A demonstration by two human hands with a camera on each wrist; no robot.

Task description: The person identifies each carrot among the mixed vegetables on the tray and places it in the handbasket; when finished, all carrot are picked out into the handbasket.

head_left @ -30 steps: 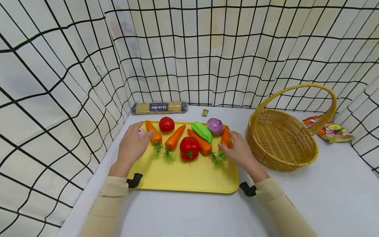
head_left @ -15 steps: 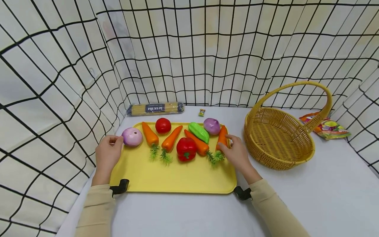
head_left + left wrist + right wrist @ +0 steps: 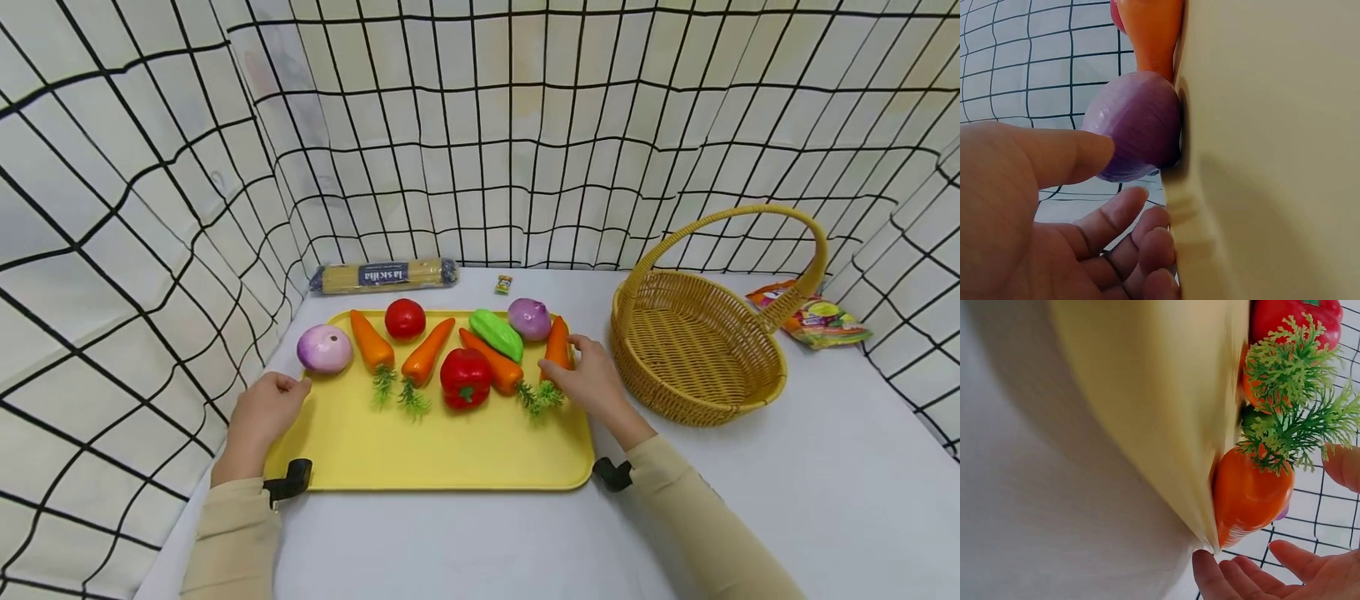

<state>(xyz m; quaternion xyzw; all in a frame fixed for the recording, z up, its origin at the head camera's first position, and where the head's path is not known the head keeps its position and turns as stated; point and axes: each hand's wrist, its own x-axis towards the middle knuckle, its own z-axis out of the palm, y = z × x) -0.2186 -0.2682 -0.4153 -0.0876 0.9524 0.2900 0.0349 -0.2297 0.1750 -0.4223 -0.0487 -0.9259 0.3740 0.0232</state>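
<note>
On the yellow tray (image 3: pixel 450 450) lie toy vegetables. At its left end is a purple-white onion (image 3: pixel 324 349). My left hand (image 3: pixel 262 415) is just in front of this onion, at the tray's left edge, thumb and fingers apart with nothing between them. In the left wrist view the thumb overlaps the onion (image 3: pixel 1138 122), and the fingertips are at the tray rim. At the tray's right edge, my right hand (image 3: pixel 594 379) is spread beside the rightmost carrot (image 3: pixel 557 343). In the right wrist view its fingertips reach the tray corner and a gap separates the thumb from the carrot (image 3: pixel 1250 494).
Also on the tray are a tomato (image 3: pixel 405 319), a red bell pepper (image 3: pixel 466 379), a green vegetable (image 3: pixel 497 335), more carrots and a second onion (image 3: pixel 529 320). A wicker basket (image 3: pixel 697 350) stands right, a colourful packet (image 3: pixel 821 321) behind it. Packaged spaghetti (image 3: pixel 384 275) lies behind; black netting surrounds the table.
My left hand has let go of the left onion, leaving it on the tray, and drawn back toward the near left edge. My right hand stays beside the rightmost carrot. The view has shifted slightly.
</note>
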